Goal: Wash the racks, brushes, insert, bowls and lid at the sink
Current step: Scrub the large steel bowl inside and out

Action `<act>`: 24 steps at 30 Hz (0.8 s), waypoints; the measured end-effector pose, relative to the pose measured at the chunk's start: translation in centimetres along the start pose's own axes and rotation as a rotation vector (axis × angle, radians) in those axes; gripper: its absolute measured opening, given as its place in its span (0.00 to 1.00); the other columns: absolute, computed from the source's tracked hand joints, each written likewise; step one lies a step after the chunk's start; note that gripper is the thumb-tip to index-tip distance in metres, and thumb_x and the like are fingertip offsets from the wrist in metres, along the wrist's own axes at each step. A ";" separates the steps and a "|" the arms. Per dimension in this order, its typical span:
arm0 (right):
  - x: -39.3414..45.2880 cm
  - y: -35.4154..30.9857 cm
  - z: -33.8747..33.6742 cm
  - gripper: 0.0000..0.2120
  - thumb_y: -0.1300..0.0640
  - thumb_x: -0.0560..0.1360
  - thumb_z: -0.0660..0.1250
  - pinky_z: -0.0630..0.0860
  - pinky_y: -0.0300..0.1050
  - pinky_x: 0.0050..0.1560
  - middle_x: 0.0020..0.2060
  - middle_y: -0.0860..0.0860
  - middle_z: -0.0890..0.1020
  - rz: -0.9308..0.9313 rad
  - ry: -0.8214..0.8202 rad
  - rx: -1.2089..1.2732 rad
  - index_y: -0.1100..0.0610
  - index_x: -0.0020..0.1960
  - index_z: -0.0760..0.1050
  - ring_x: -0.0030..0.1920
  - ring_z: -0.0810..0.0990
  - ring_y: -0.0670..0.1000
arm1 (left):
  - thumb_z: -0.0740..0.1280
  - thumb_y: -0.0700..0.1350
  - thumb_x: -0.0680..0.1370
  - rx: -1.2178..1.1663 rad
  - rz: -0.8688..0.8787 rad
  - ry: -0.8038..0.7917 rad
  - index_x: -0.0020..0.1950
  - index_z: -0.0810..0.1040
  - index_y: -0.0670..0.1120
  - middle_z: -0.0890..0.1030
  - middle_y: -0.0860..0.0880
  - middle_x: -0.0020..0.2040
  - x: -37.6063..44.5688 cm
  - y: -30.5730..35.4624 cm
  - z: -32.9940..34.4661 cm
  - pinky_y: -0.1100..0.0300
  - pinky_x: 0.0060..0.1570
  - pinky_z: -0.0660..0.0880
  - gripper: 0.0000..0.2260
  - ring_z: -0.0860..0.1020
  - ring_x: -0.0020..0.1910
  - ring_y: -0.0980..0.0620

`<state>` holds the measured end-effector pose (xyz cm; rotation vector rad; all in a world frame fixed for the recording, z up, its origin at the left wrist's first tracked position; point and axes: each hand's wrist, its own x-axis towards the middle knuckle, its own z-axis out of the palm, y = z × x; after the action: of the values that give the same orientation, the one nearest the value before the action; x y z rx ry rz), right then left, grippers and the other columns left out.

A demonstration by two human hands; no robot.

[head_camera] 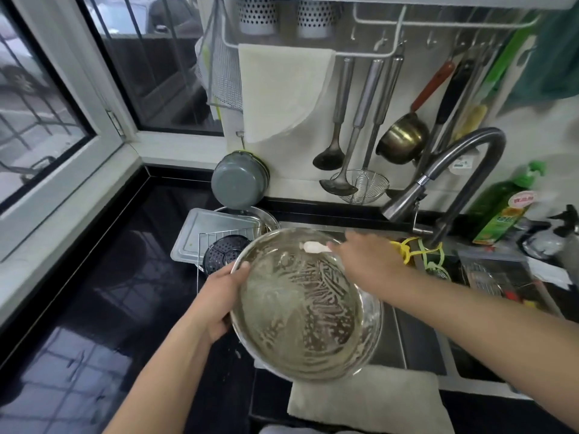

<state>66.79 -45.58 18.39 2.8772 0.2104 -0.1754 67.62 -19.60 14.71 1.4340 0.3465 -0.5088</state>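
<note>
Soap streaks coat the steel bowl [300,311], tilted over the sink [416,346]; left hand [219,296] grips its rim, right hand [366,261] holds a white brush [313,246] inside.

— Light? Daylight from the window [47,89] on the left, fairly bright, soft shadows.
— Glare? Window grid reflects off the black desk [78,324]; sheen on the soapy bowl [307,308].
— Sharpness? Centre okay, slightly soft. Edges bend, wide-angle; the faucet [454,170] curves, right corner smeared.
</note>
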 end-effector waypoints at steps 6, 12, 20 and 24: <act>-2.2 -8.8 -0.5 0.10 0.58 0.80 0.63 0.76 0.43 0.39 0.45 0.49 0.83 0.003 -0.316 0.787 0.50 0.54 0.82 0.43 0.81 0.52 | 0.58 0.46 0.88 -0.157 0.050 0.034 0.63 0.81 0.44 0.87 0.39 0.54 0.0 -0.9 3.0 0.47 0.53 0.82 0.14 0.86 0.54 0.40; -6.8 -2.3 3.4 0.16 0.56 0.81 0.62 0.81 0.51 0.42 0.46 0.49 0.82 0.105 -0.370 0.453 0.42 0.65 0.78 0.40 0.81 0.50 | 0.61 0.46 0.87 -0.242 0.142 0.269 0.64 0.82 0.48 0.87 0.44 0.54 0.8 -1.1 0.9 0.45 0.56 0.82 0.12 0.87 0.52 0.44; -8.8 -0.6 6.2 0.12 0.49 0.82 0.66 0.82 0.55 0.49 0.47 0.55 0.84 0.893 -0.124 1.666 0.53 0.61 0.79 0.50 0.82 0.59 | 0.60 0.40 0.85 -0.272 -0.042 0.272 0.60 0.80 0.50 0.88 0.48 0.44 0.9 -4.3 1.0 0.53 0.38 0.79 0.11 0.85 0.42 0.45; -9.1 -2.5 7.6 0.13 0.52 0.82 0.65 0.79 0.65 0.59 0.50 0.58 0.86 0.920 -0.162 2.174 0.56 0.63 0.79 0.37 0.86 0.52 | 0.58 0.40 0.87 -0.210 -0.133 0.143 0.66 0.79 0.49 0.87 0.44 0.54 1.2 -5.9 2.9 0.43 0.53 0.82 0.13 0.87 0.52 0.41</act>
<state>56.65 -46.30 11.77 3.8223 -2.9469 -0.7728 65.33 -22.96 9.39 1.2512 0.5958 -0.4640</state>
